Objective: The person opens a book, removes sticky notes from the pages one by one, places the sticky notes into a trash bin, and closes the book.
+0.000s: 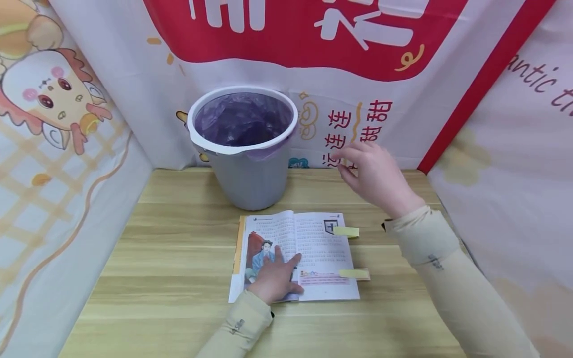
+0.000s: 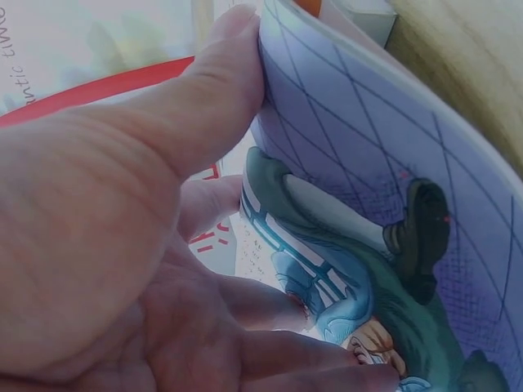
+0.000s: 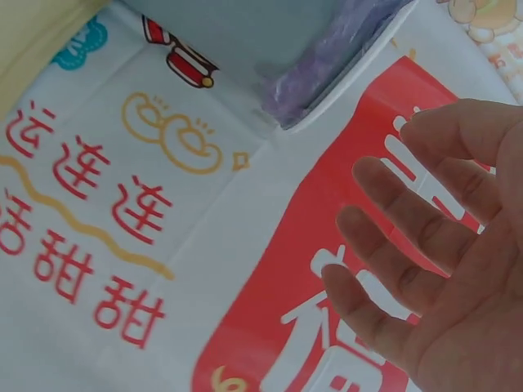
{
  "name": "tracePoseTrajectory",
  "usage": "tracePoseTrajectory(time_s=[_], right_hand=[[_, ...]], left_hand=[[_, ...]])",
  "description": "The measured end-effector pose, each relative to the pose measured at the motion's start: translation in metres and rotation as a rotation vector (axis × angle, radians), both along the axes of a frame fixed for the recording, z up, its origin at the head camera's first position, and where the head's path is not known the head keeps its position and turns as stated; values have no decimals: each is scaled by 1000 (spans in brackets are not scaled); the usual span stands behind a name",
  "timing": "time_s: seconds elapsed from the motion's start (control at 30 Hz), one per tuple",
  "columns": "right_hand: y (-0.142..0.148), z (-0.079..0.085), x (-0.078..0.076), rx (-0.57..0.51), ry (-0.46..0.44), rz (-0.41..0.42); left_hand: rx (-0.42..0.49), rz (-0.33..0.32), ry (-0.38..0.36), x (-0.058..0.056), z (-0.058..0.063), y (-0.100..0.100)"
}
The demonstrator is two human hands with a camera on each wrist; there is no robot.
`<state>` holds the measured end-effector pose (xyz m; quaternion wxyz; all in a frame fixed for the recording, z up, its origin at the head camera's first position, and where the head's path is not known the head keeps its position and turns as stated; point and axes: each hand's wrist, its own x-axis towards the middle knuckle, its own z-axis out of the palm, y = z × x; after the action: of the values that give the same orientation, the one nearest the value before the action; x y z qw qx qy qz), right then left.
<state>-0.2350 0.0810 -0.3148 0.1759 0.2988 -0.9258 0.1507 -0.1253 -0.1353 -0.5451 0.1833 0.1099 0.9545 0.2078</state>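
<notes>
An open book (image 1: 313, 248) lies on the wooden table, with a cartoon figure on its left page. Two pale yellow sticky tabs (image 1: 349, 232) stick out past its right edge. My left hand (image 1: 275, 278) rests with spread fingers on the book near the centre fold. In the left wrist view, the illustrated page (image 2: 482, 212) curves up beside the thumb and fingers. Above the table, to the right of the bin, my right hand (image 1: 378, 176) is raised. Its fingers are relaxed and hold nothing, as the right wrist view of the hand (image 3: 433, 245) shows.
Behind the book stands a grey waste bin (image 1: 252, 181) with a white rim and a purple liner (image 1: 273, 117) inside. A printed cloth (image 1: 304, 74) hangs along the back of the wooden table (image 1: 170, 238), and more printed cloth borders both sides.
</notes>
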Motion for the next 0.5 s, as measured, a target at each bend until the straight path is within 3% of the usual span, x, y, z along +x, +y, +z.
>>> tracePoseTrajectory(time_s=[0.33,0.5], right_hand=[[20,-50,37,-120,-32,-14],[27,-80,51,-173,-91,-52]], left_hand=[[-2,-2,26,-1,-4,1],[-5,-4,10,-2,-6,2]])
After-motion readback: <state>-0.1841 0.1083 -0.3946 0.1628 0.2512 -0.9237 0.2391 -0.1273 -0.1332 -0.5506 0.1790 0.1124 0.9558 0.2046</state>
